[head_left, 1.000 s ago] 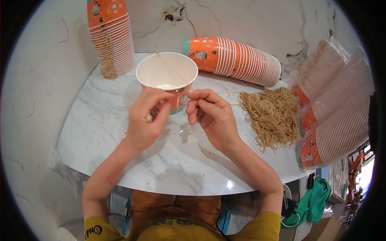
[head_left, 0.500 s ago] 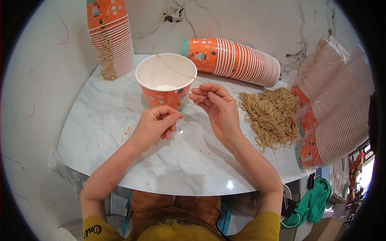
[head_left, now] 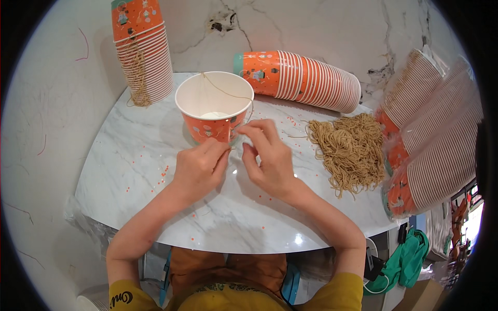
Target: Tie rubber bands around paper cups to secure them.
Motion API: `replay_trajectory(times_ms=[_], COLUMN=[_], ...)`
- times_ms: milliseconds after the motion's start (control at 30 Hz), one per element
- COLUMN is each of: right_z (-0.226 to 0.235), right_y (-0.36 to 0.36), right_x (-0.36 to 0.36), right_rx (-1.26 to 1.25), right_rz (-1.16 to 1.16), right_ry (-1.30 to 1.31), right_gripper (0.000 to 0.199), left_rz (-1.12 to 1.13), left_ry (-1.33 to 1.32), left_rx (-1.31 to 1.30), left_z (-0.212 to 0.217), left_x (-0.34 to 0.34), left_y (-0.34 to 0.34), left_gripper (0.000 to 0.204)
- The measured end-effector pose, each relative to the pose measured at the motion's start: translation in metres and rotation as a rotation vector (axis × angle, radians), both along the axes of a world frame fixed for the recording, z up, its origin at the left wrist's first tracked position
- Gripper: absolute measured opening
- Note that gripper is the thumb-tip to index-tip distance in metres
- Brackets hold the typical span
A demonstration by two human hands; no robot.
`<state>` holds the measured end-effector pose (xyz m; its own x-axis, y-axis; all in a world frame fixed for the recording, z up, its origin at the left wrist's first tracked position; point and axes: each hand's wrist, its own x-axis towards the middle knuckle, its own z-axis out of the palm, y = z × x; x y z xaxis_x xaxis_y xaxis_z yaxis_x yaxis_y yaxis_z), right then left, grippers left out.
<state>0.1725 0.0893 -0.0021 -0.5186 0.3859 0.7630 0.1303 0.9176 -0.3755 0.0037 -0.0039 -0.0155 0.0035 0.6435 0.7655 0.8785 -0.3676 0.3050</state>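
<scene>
An orange paper cup (head_left: 214, 108) with a white inside stands upright on the marble table (head_left: 129, 171), just above the middle of the frame. A thin tan string (head_left: 228, 93) runs across its open mouth from the far rim to the near right rim and down its right side. Both hands sit close together just below the cup. The left hand (head_left: 199, 168) has its fingertips pinched together at the cup's lower right edge; the right hand (head_left: 267, 155) is just beside it, thumb and forefinger curled toward the same spot. What they pinch is too fine to make out, though it looks like the string's end. At the upper left of the frame stands a tall cup stack (head_left: 142, 46) with strings hanging down its side. Above and right of the cup lies a second stack (head_left: 301, 80) on its side. At centre right lies a pile of strings (head_left: 350, 150), and along the right edge are bagged cups (head_left: 430, 140) in clear plastic. Small orange specks dot the tabletop.
</scene>
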Motion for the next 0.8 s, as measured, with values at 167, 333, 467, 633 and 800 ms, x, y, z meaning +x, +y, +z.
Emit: replay_trajectory(times_ms=[167,333,467,633,800], right_z=[-0.006,-0.007,-0.004,-0.004,-0.003], right_y=[-0.016,-0.009,-0.009,-0.003,0.000], right_x=[-0.006,-0.004,-0.007,-0.007,-0.004], right_rx=[-0.273,-0.346,-0.333,-0.318,-0.415], right_rz=[0.174,0.146,0.163,0.159,0.184], right_ry=[-0.051,-0.087,-0.046,-0.053,-0.055], right_gripper=[0.036,0.028,0.015,0.008,0.009], left_rz=[0.005,0.018,0.031,0.042,0.037], left_ry=[0.063,0.100,0.097,0.105,0.150], left_rx=[0.028,0.005,0.015,0.030,0.040], left_z=[0.003,0.004,0.005,0.006,0.007], left_x=[0.004,0.001,-0.001,-0.002,-0.002], left_y=[-0.003,-0.004,-0.003,-0.003,-0.001], left_gripper=[0.007,0.007,0.008,0.009,0.011])
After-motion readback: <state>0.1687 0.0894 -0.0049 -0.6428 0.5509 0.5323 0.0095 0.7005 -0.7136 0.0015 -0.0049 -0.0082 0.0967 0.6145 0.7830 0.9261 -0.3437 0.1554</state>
